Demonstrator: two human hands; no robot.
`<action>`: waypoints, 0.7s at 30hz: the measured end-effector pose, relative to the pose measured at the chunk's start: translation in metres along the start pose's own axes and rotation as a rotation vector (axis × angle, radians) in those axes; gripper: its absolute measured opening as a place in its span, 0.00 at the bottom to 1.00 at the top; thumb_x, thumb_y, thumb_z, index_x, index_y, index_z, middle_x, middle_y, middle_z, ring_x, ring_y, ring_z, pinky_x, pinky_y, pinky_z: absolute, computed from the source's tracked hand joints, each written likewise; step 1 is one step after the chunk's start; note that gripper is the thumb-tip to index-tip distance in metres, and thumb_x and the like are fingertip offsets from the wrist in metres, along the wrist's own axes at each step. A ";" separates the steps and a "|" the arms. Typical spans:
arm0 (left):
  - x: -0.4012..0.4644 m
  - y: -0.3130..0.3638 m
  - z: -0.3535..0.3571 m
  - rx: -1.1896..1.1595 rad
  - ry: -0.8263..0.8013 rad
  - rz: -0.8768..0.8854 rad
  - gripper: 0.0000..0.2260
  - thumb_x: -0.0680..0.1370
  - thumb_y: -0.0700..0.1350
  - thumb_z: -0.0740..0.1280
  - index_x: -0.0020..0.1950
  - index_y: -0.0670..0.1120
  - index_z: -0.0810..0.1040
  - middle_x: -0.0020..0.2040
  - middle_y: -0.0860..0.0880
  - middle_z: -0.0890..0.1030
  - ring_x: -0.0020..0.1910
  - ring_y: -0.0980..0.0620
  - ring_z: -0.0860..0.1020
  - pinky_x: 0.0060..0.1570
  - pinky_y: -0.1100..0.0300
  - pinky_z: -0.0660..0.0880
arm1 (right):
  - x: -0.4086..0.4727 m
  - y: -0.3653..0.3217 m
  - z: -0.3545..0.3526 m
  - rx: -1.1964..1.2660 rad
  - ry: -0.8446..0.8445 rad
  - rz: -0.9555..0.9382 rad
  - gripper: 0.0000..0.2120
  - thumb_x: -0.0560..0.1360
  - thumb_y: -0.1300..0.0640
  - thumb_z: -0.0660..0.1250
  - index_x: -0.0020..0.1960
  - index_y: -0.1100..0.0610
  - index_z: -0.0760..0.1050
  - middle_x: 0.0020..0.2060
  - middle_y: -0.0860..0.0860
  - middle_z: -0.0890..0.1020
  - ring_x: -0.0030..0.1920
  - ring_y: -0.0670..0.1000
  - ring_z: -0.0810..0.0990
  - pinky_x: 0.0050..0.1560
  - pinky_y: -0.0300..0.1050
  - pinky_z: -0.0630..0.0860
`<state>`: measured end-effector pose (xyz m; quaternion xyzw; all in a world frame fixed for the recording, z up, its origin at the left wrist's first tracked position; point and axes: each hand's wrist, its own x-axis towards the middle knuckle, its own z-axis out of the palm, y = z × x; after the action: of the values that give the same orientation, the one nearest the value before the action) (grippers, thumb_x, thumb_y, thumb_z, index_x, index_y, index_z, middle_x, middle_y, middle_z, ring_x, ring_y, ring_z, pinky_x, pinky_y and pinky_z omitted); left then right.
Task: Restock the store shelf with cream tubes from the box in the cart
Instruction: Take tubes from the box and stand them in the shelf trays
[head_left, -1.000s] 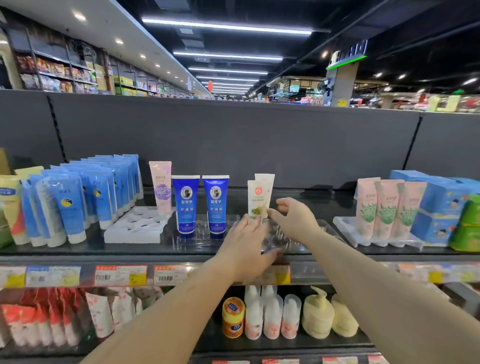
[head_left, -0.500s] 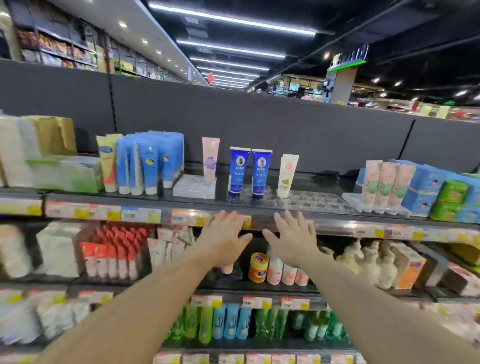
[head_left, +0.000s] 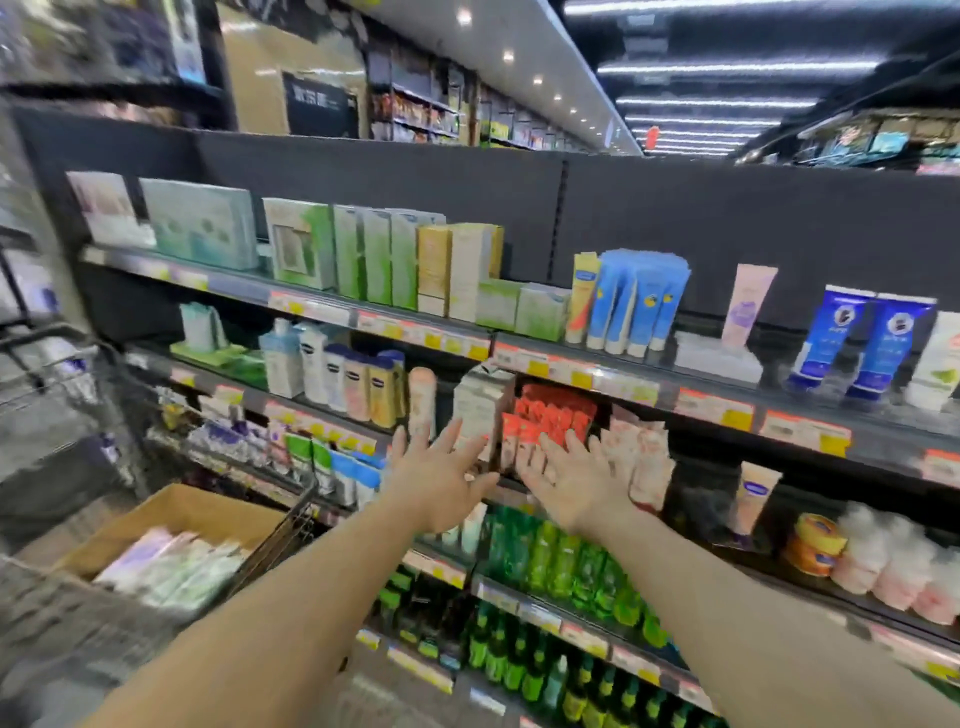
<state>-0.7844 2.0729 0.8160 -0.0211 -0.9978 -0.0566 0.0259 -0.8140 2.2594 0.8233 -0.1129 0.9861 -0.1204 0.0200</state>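
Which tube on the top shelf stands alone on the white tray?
The pale pink tube. It stands by itself on the white tray, between the light-blue tubes and the two dark-blue tubes.

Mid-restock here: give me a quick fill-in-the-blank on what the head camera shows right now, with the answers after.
1. Both the left hand and the right hand hold ____.
2. The cardboard box of tubes sits inside the ____.
3. The two dark blue tubes stand on the ____ shelf at the right.
4. In this view the box lies to the ____ of both hands.

Answers: nothing; cart; top; left
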 end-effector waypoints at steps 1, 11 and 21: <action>-0.004 -0.028 -0.003 0.009 0.000 -0.020 0.29 0.79 0.68 0.46 0.79 0.62 0.48 0.81 0.53 0.43 0.79 0.41 0.41 0.75 0.39 0.39 | 0.010 -0.026 0.009 0.014 -0.021 -0.017 0.32 0.79 0.34 0.49 0.79 0.43 0.48 0.79 0.51 0.46 0.78 0.58 0.41 0.77 0.60 0.43; -0.015 -0.350 -0.002 0.130 -0.038 -0.281 0.31 0.77 0.71 0.48 0.78 0.64 0.48 0.81 0.51 0.46 0.79 0.41 0.44 0.74 0.38 0.43 | 0.125 -0.293 0.149 0.097 -0.192 -0.186 0.32 0.79 0.35 0.52 0.79 0.47 0.52 0.78 0.55 0.54 0.78 0.60 0.49 0.76 0.57 0.53; 0.027 -0.496 0.050 0.109 -0.156 -0.349 0.35 0.76 0.71 0.52 0.79 0.62 0.43 0.81 0.50 0.44 0.79 0.40 0.44 0.74 0.36 0.43 | 0.215 -0.401 0.240 0.144 -0.345 -0.164 0.33 0.79 0.36 0.53 0.79 0.47 0.50 0.79 0.51 0.53 0.78 0.55 0.48 0.75 0.58 0.55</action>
<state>-0.8358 1.5873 0.7120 0.1491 -0.9870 -0.0041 -0.0604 -0.9198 1.7752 0.6850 -0.2103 0.9443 -0.1704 0.1870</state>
